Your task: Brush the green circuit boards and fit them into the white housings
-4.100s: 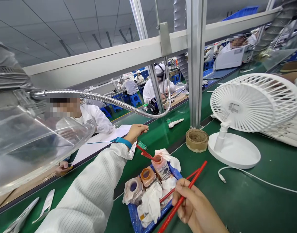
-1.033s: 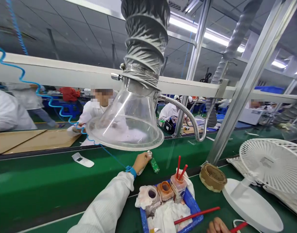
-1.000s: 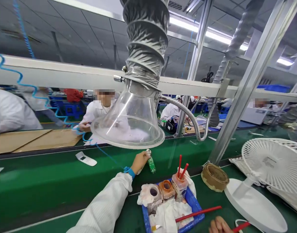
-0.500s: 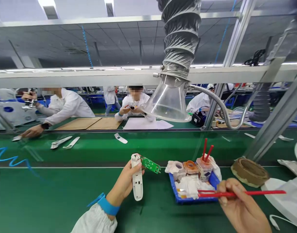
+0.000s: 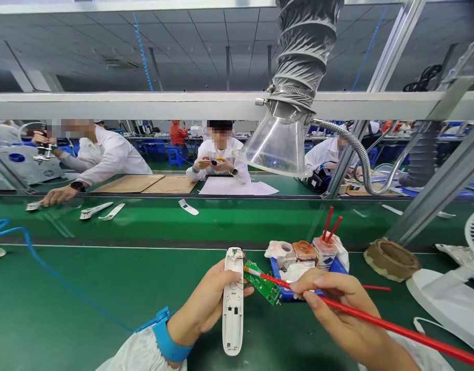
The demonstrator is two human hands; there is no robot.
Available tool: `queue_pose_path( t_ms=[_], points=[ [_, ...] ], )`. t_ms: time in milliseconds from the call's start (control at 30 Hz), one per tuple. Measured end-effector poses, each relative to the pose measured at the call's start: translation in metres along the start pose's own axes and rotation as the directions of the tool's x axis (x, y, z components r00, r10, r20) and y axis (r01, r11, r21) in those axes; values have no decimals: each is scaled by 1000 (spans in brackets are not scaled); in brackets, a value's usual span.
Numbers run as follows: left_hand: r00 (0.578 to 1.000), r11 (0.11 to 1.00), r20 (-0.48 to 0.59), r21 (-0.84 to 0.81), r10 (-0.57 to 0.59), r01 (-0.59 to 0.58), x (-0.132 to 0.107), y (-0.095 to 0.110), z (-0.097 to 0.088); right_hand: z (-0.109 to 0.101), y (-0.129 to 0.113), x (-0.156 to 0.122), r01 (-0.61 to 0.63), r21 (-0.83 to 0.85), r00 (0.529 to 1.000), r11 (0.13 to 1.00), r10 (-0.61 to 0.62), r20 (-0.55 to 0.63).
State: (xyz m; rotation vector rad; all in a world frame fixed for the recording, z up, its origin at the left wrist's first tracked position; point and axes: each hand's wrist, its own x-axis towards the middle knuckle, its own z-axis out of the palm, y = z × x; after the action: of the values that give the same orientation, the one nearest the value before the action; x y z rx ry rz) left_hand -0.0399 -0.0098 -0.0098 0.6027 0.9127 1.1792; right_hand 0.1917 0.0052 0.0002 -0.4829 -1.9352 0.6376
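Note:
My left hand [image 5: 203, 304] is closed around a long white plastic housing [image 5: 233, 330], its hollow inner side facing up. Thin wires run from the housing's top end to a green circuit board [image 5: 268, 291], which hangs out to the right. Between the thumb and fingers of my right hand [image 5: 341, 304] is a red-handled brush [image 5: 379, 320]. Its light-coloured tip meets the upper left end of the board, close to the housing; whether it touches, I cannot tell. A blue tray [image 5: 274, 268] with small jars and white tissue lies behind the board.
Red sticks [image 5: 329, 226] stand in a jar. A second red handle [image 5: 377, 288] pokes out beyond my right hand. At right are a brown roll [image 5: 391, 260] and a white fan [image 5: 441, 291]. A clear fume hood [image 5: 277, 144] hangs above. Co-workers sit across the green belt [image 5: 229, 221].
My right hand has brought the brush from the tray leftward to the circuit board. The housing has shifted slightly right and down, and the view has tilted down.

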Motion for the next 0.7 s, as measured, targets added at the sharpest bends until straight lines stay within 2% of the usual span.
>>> queue_pose_path(
  t_ms=[200,300,467,700],
  points=[
    [999,997,16,77,-33,32,-1,0,8,-2,-3,3,97,5,988,995,-97,118],
    [999,995,28,93,-41,39,-2,1,7,-3,-5,2,101,-12,985,995,-99,142],
    [999,993,13,111,-42,41,-4,4,4,-5,-7,5,210,-119,970,971,-191,153],
    [998,992,-4,106,-62,62,-4,9,-1,-20,-11,-3,225,-213,963,951,-184,195]
  ],
)
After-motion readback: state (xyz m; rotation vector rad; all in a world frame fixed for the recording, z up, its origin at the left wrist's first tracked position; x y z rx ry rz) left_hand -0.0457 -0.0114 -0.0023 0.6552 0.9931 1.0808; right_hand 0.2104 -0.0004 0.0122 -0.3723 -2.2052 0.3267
